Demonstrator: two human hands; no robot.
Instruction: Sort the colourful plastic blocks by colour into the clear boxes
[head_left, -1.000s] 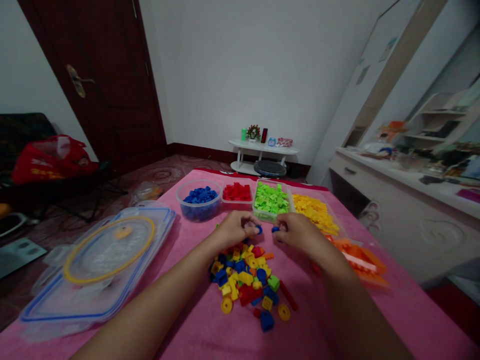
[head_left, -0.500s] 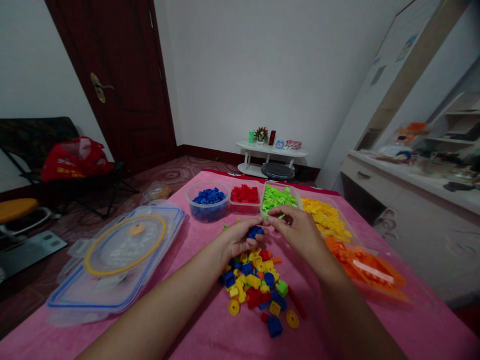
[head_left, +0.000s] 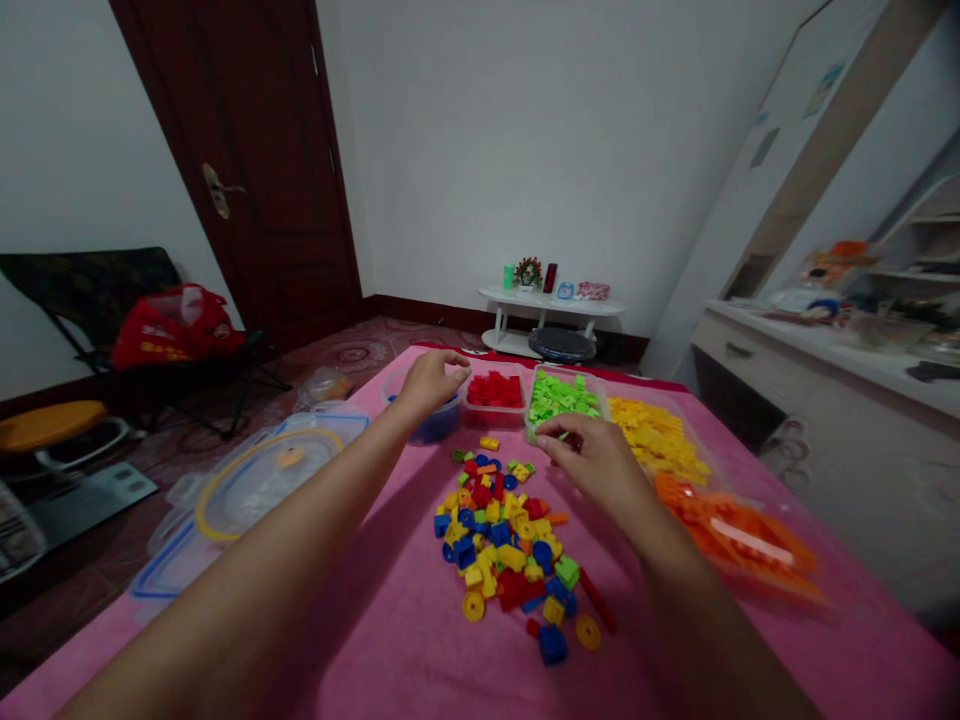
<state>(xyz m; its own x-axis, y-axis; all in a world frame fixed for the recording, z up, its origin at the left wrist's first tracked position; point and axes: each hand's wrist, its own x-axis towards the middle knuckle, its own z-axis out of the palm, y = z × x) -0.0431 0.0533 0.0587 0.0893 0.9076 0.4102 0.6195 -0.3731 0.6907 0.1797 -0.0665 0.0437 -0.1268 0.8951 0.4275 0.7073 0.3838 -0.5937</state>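
My left hand [head_left: 429, 380] is over the round clear tub [head_left: 435, 428] of blue bricks, palm turned down. Its thumb and fingers are apart, and no brick shows between them; the hand hides much of the tub's opening. Beside the box of green bricks [head_left: 562, 396], my right hand [head_left: 589, 450] has thumb and forefinger curled together near the box's front corner. What those fingertips hold, if anything, is too small to make out. Between my forearms lies a loose pile of mixed toy bricks [head_left: 499, 540] in yellow, blue, red and green, with several yellow wheels.
A box of red bricks [head_left: 495, 392] stands between the blue tub and the green box. Yellow bricks [head_left: 652, 435] and orange bricks [head_left: 739, 530] are in containers along the right. Clear lids [head_left: 255, 490] lie on the pink cloth [head_left: 390, 640] at left, partly under my left forearm.
My left hand has moved forward and left from above the pile to the blue tub; the blue bricks it held no longer show. The right hand has hardly moved.
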